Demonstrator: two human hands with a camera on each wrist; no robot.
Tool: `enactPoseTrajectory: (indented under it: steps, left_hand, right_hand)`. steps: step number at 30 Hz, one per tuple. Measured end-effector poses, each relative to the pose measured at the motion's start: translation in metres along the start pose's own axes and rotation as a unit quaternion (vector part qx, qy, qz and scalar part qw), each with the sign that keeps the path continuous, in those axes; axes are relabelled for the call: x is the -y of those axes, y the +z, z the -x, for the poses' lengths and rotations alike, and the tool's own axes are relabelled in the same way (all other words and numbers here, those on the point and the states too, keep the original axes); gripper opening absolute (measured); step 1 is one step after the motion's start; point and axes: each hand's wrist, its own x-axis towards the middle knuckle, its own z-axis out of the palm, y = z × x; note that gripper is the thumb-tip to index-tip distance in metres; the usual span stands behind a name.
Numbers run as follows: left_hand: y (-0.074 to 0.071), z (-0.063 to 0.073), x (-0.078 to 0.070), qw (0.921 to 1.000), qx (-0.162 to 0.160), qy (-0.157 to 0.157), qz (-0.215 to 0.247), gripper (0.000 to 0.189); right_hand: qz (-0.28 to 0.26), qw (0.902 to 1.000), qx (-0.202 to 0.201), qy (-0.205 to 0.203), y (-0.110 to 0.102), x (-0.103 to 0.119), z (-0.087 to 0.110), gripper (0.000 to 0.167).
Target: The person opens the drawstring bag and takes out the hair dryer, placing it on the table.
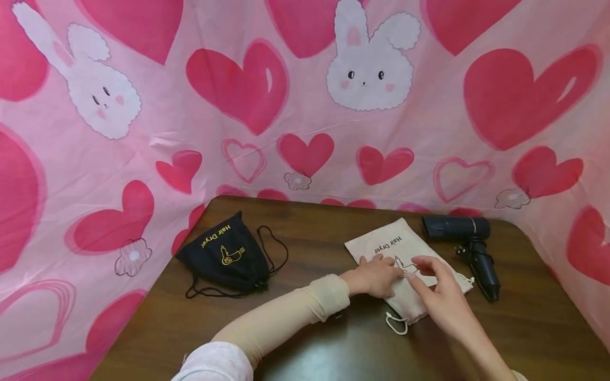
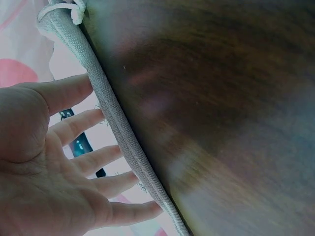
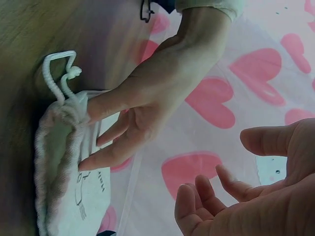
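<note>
A cream drawstring bag (image 1: 402,241) printed "Hair Dryer" lies flat on the table, its white cord (image 1: 396,324) looping out at the near end. My left hand (image 1: 376,276) rests on it with spread, fairly straight fingertips, which also show along the bag's edge in the left wrist view. Just to the right, over the bag, hovers my right hand (image 1: 440,293); its fingers are loosely bent. Nothing sits between the right thumb and fingers (image 3: 197,201) in the right wrist view. In that view the bag's gathered mouth (image 3: 56,162) looks partly open.
A black drawstring bag (image 1: 216,267) printed "Hair Dryer" lies at the left of the brown table (image 1: 305,227), cords trailing. At the right back lies a black hair dryer (image 1: 452,228). A pink cloth with hearts and rabbits surrounds the table.
</note>
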Motion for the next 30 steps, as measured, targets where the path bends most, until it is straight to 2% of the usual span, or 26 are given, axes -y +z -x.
enactPoseTrajectory:
  steps: [4, 9, 19, 22, 25, 30]
  left_hand:
    - [0.000, -0.003, -0.001, 0.9999, 0.000, -0.008, -0.014, 0.053]
    - [0.000, -0.003, -0.003, 0.9997, 0.002, -0.012, -0.019, 0.049]
    - [-0.003, -0.003, -0.002, 0.9999, 0.016, 0.001, -0.004, 0.052]
    - [-0.008, -0.004, 0.003, 0.9996, 0.018, 0.003, 0.019, 0.051]
    - [-0.012, -0.002, 0.011, 0.9988, 0.004, 0.010, 0.049, 0.047]
    - [-0.021, 0.009, 0.029, 0.9957, -0.030, 0.049, 0.074, 0.040]
  right_hand:
    - [-0.003, 1.0000, -0.002, -0.009, 0.001, 0.003, -0.004, 0.035]
    - [-0.010, 0.9998, 0.014, -0.001, 0.002, 0.006, -0.007, 0.036]
    - [-0.020, 0.9996, 0.016, -0.011, 0.003, 0.010, -0.014, 0.035]
    - [-0.021, 0.9995, 0.016, -0.015, 0.002, 0.013, -0.018, 0.035]
    - [-0.024, 0.9994, 0.013, -0.019, 0.003, 0.017, -0.022, 0.035]
    - [-0.028, 0.9994, 0.014, -0.017, 0.004, 0.021, -0.026, 0.033]
